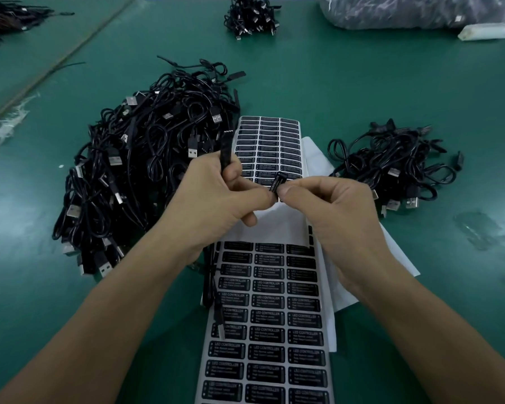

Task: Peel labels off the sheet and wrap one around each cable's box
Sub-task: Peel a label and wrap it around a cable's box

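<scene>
Head view. Both bare forearms reach in from the near edge of the green tabletop (362, 83) and converge above its middle, wrists slightly raised. The left hand (216, 196) is curled into a fist around a narrow black box (226, 150), which stands nearly upright out of the top of the fist; its cable (213, 287) hangs below the hand along the left side of the label sheet (268, 316). The right hand (333, 208) pinches a black label (277, 185) between thumb and forefinger, the other fingers folded; the label is just beside the left thumb tip. The sheet, printed with rows of black labels, runs from the near edge toward the middle, over bare white backing paper (274, 223). A large heap of black cables (146, 158) lies left of the sheet and a smaller heap (391, 164) to its right. Another bundle (251, 16) sits at the far edge, a clear plastic bag (420, 10) in the far right corner.
</scene>
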{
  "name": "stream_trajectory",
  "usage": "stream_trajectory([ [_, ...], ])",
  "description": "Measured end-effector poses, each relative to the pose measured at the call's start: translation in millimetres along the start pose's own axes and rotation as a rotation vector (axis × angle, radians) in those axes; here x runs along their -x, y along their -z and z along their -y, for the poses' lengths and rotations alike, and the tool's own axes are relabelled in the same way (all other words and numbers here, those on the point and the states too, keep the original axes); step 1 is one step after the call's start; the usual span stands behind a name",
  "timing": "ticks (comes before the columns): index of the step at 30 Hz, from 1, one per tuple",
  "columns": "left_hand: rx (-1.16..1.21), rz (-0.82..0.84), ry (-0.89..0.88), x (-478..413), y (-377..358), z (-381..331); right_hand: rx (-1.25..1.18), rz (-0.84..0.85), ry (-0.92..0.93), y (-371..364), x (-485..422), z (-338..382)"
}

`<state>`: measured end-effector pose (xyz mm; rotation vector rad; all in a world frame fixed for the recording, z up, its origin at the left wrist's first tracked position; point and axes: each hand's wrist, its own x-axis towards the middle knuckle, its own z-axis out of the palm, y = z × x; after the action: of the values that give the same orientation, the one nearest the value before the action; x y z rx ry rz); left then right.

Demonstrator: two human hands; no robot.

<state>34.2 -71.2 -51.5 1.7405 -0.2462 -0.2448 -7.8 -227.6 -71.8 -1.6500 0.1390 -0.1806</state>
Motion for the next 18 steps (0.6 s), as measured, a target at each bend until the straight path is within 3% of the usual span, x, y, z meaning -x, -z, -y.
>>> stream_trajectory([
  [6,-0.101,-0.057,-0.006,0,-1,3,0.025,-0.039,0.012,0,1,-1],
  [11,-0.237,-0.087,0.098,1,-2,7,-0.116,-0.155,0.005,2,-2,-2],
  [18,-0.529,-0.086,-0.206,0,-2,18,-0.251,-0.058,0.015,-4,1,-1],
])
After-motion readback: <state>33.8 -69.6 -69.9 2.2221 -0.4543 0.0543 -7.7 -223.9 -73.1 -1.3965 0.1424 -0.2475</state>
